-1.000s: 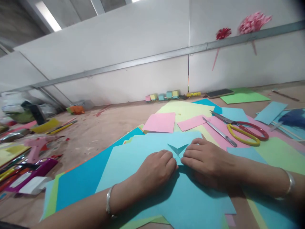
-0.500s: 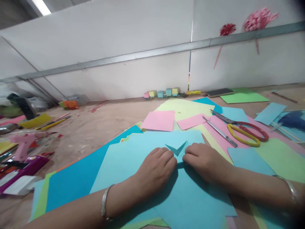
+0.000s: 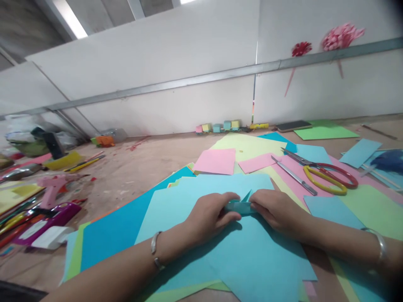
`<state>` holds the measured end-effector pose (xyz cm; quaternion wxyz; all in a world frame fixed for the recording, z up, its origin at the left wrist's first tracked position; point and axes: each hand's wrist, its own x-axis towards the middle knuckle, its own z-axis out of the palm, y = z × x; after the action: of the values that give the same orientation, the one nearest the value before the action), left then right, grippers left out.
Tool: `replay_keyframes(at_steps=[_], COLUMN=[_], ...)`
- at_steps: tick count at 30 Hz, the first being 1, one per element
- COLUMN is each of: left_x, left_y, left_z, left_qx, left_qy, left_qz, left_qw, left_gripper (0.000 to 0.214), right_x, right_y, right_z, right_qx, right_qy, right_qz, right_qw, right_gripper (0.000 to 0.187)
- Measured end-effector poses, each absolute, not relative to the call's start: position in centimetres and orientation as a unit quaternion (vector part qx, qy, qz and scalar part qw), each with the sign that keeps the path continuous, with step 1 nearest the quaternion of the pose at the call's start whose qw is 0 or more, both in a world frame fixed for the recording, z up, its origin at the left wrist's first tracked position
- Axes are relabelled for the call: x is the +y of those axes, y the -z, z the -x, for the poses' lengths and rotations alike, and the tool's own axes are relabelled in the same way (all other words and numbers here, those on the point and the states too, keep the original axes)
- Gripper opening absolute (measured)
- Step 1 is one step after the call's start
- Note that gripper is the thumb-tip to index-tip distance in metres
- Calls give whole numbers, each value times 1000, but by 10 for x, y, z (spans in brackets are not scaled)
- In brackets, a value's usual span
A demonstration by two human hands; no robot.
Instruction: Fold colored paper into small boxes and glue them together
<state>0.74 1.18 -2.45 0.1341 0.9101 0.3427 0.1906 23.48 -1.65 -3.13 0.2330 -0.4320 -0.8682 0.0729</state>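
Observation:
Between my hands is a small folded piece of light blue paper [image 3: 241,207], with a pointed flap sticking up at its back edge. My left hand [image 3: 214,212] pinches its left end, thumb at the near side and fingers behind. At the other end my right hand [image 3: 273,205] grips it with curled fingers; the fingertips are partly hidden. Beneath them lie large light blue sheets [image 3: 176,205] on a stack. Right of my right hand rest a pair of scissors [image 3: 324,174] with red and yellow handles and a slim metal craft knife [image 3: 296,176].
Pink paper pieces [image 3: 217,161] lie beyond the stack. To the left are a pink glue gun [image 3: 50,188] and a purple tool [image 3: 53,222]. Small paper cubes [image 3: 217,127], a yellow tube [image 3: 259,126] and a dark phone-like slab [image 3: 293,126] line the wall.
My left hand has turned, its thumb now showing at the near side of the folded paper. The paper is tipped up, showing a flat front band. The view has shifted slightly left and up.

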Motion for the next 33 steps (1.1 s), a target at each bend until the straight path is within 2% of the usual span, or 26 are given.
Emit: replay_keyframes(at_steps=[4,8,13,16,19,26,30,31,33], left_x=[13,14,14,13,12,16,12,10,8], left_y=[19,17,21,24,24,22,18,17,16], left_z=[-14,-22,-20,-17,-16,-19,-18,-18,-18], left_qx=[352,413,420,409,396,409,395,389,384], left_qy=[-151,-165,-214,-203,-199,-230,-312,-340,-386], left_qz=[-911,-888,-878,-888,-895,-866,-828,-813,-778], left_qw=[156,118,85,62,56,171,246,267,313], left_gripper=[33,37,19,24,24,17,8,6,10], right_x=[-17,-15,-14,-14,-14,-14,-12,-12,-14], right_y=[30,29,29,31,32,32,25,23,18], right_z=[-233,-229,-227,-227,-228,-232,-234,-234,-233], right_qx=[-867,-854,-846,-828,-812,-792,-772,-769,-763], right_qy=[-72,-80,-76,-49,-18,-86,-135,-165,-239], right_qz=[438,465,482,513,540,538,504,493,483], right_qw=[227,219,216,221,222,277,363,371,357], right_gripper=[21,19,14,7,12,16,36,35,21])
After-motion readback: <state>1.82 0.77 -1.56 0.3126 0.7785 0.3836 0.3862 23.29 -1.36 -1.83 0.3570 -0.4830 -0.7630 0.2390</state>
